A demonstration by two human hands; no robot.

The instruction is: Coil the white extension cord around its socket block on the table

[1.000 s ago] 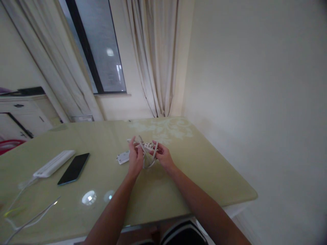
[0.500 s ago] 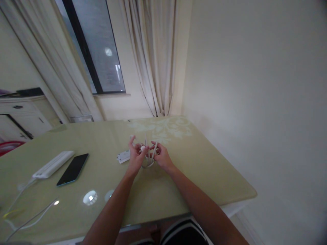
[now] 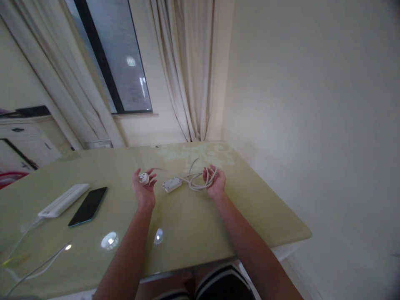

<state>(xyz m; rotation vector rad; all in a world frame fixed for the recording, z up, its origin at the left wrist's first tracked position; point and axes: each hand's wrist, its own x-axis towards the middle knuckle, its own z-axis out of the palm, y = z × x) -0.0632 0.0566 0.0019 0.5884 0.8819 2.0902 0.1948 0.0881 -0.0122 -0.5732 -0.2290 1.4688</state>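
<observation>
A white power plug (image 3: 143,178) rests in my left hand (image 3: 145,192), palm turned up and fingers curled round it. Loops of pale cable (image 3: 197,186) hang from my right hand (image 3: 216,183), whose fingers curl about them. Between the two hands a small white power strip (image 3: 172,184) lies on or just above the table; I cannot tell which. The cable runs from the strip's right end into the loops, and a thin stretch of it reaches back toward the plug.
Left on the pale green table (image 3: 125,166) lie a black-screened phone (image 3: 88,206) and a long white power strip (image 3: 64,201) with its cord. Another thin cable (image 3: 46,262) crosses the near left corner. A wall (image 3: 296,104) borders the right side.
My hands have drawn apart, the left one moving left with the plug, the right one moving right with the cable loops. The small power strip now shows fully between them, further right.
</observation>
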